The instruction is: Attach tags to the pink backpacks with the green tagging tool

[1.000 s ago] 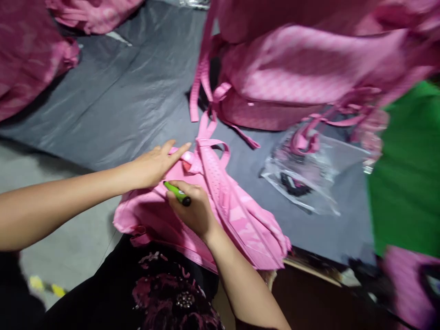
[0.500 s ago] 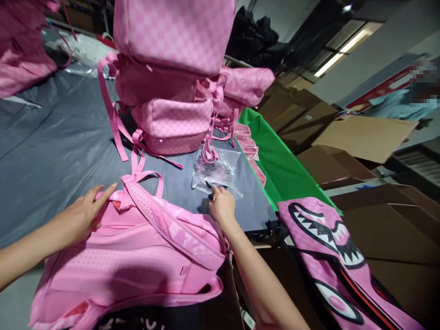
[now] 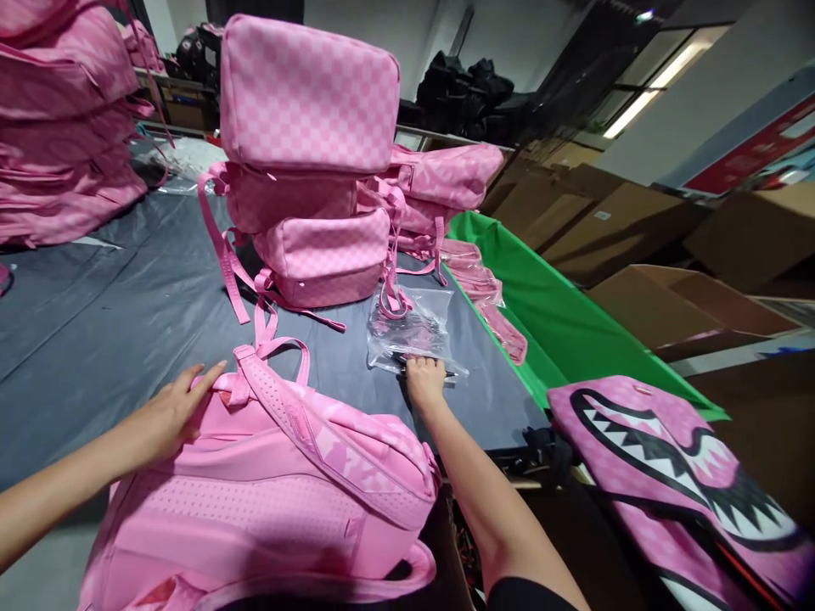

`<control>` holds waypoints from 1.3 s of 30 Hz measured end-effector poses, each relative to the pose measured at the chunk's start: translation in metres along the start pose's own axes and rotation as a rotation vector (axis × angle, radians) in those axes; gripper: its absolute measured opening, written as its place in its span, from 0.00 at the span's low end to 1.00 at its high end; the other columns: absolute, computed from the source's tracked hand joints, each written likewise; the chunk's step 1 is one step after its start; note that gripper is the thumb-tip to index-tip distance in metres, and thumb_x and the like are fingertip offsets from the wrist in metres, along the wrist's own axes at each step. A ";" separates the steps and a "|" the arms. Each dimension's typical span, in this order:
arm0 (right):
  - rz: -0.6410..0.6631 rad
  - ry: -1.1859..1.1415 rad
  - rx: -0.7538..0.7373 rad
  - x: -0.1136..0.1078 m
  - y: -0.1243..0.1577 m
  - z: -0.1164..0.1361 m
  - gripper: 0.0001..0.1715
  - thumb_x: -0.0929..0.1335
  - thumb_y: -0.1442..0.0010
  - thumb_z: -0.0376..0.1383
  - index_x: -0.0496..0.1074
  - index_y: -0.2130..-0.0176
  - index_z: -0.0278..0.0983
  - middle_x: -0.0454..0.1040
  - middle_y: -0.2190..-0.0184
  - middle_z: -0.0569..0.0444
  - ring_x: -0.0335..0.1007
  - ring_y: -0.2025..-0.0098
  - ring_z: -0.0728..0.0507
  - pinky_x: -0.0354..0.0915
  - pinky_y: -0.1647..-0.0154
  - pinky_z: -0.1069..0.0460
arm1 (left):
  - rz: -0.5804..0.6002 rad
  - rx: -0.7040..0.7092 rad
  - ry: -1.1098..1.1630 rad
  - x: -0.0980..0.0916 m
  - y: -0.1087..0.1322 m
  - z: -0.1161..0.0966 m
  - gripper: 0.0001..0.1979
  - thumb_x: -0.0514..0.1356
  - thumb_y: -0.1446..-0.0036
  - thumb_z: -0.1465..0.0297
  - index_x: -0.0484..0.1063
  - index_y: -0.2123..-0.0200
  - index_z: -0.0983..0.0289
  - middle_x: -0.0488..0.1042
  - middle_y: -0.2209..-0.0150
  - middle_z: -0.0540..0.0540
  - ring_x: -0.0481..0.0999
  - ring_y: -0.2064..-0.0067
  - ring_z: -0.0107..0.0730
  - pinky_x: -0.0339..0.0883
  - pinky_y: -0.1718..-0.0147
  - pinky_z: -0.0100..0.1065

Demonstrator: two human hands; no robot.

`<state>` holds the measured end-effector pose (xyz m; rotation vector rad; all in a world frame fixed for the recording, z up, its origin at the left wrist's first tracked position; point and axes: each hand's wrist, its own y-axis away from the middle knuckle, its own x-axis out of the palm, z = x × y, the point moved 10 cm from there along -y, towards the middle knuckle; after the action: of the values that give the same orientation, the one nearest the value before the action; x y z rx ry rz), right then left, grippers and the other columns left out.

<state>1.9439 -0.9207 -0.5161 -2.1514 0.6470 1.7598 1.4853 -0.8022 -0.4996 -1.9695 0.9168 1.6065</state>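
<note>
A pink backpack (image 3: 267, 501) lies on its front before me, its perforated back panel and one shoulder strap facing up. My left hand (image 3: 169, 416) grips its upper left edge near the top loop, fingers stretched along the fabric. Beyond the backpack, my right hand (image 3: 425, 382) is at the near end of a clear plastic bag (image 3: 411, 327) on the table, fingers curled down. Something dark and thin shows beside those fingers, too covered to name. Small dark and pink items are inside the plastic bag.
Stacked pink checkered backpacks (image 3: 311, 102) stand behind the plastic bag, with another pink pile (image 3: 64, 127) at far left. A green fabric bin (image 3: 548, 314) borders the grey table (image 3: 159, 288). A shark-mouth pink bag (image 3: 675, 467) hangs at right, before cardboard boxes (image 3: 694, 314).
My right hand has shifted slightly onto the plastic bag's near end, its fingers now curled down. My left hand stays on the backpack. The view has tilted up.
</note>
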 end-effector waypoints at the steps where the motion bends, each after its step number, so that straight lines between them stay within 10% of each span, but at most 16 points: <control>1: 0.009 -0.008 -0.003 -0.001 0.001 0.000 0.18 0.60 0.34 0.28 0.76 0.52 0.27 0.77 0.54 0.32 0.71 0.51 0.36 0.55 0.50 0.45 | 0.017 0.003 -0.006 0.000 -0.001 0.000 0.48 0.54 0.49 0.75 0.38 0.27 0.58 0.52 0.32 0.69 0.67 0.36 0.58 0.67 0.42 0.47; 11: -0.169 -0.264 -0.027 -0.094 0.073 0.021 0.20 0.61 0.35 0.33 0.75 0.47 0.35 0.80 0.54 0.45 0.75 0.55 0.40 0.64 0.57 0.49 | 0.054 -0.056 0.032 -0.028 0.001 -0.020 0.45 0.60 0.46 0.72 0.44 0.28 0.60 0.46 0.28 0.70 0.56 0.30 0.59 0.61 0.38 0.52; 14: -0.153 -0.830 -0.176 -0.133 0.105 0.071 0.17 0.66 0.38 0.42 0.76 0.56 0.35 0.78 0.70 0.52 0.74 0.72 0.43 0.65 0.69 0.50 | -0.184 -0.025 0.099 -0.076 0.011 -0.056 0.31 0.59 0.39 0.65 0.60 0.33 0.61 0.51 0.29 0.68 0.53 0.29 0.59 0.56 0.37 0.60; 17: 0.067 -1.196 -0.306 -0.159 0.129 0.132 0.16 0.70 0.44 0.45 0.76 0.65 0.35 0.73 0.77 0.56 0.68 0.78 0.47 0.63 0.76 0.52 | -0.403 0.074 0.419 -0.115 0.027 -0.094 0.20 0.56 0.34 0.61 0.70 0.42 0.63 0.73 0.42 0.62 0.73 0.42 0.42 0.68 0.43 0.46; 20: 0.187 -1.234 -0.460 -0.183 0.151 0.181 0.15 0.69 0.42 0.44 0.78 0.65 0.35 0.74 0.77 0.55 0.68 0.77 0.47 0.64 0.75 0.52 | -0.441 0.166 0.686 -0.121 0.038 -0.114 0.10 0.58 0.35 0.67 0.76 0.54 0.63 0.81 0.62 0.53 0.80 0.64 0.28 0.74 0.64 0.29; 24: 0.041 -1.152 -0.550 -0.210 0.168 0.197 0.15 0.70 0.41 0.44 0.80 0.59 0.37 0.81 0.63 0.50 0.76 0.64 0.43 0.69 0.60 0.49 | -0.824 0.415 0.346 -0.142 0.083 -0.124 0.09 0.55 0.36 0.74 0.75 0.61 0.64 0.82 0.65 0.54 0.81 0.64 0.30 0.75 0.65 0.30; 31: 0.666 -1.392 -0.267 -0.155 0.175 0.222 0.30 0.72 0.47 0.58 0.74 0.63 0.34 0.76 0.79 0.52 0.64 0.82 0.49 0.55 0.82 0.55 | -1.012 0.584 0.068 -0.133 0.124 -0.124 0.08 0.56 0.37 0.77 0.75 0.58 0.64 0.83 0.61 0.57 0.83 0.55 0.32 0.79 0.58 0.30; 39: 0.883 -1.747 -0.083 -0.142 0.191 0.257 0.27 0.79 0.54 0.48 0.70 0.65 0.35 0.78 0.73 0.51 0.67 0.78 0.51 0.53 0.83 0.59 | -1.101 0.531 0.098 -0.125 0.124 -0.108 0.07 0.57 0.36 0.78 0.73 0.57 0.68 0.80 0.61 0.58 0.81 0.55 0.32 0.79 0.54 0.31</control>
<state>1.6072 -0.9367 -0.4213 0.3625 0.8741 3.0135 1.4554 -0.9352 -0.3439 -1.6538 0.1317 0.5630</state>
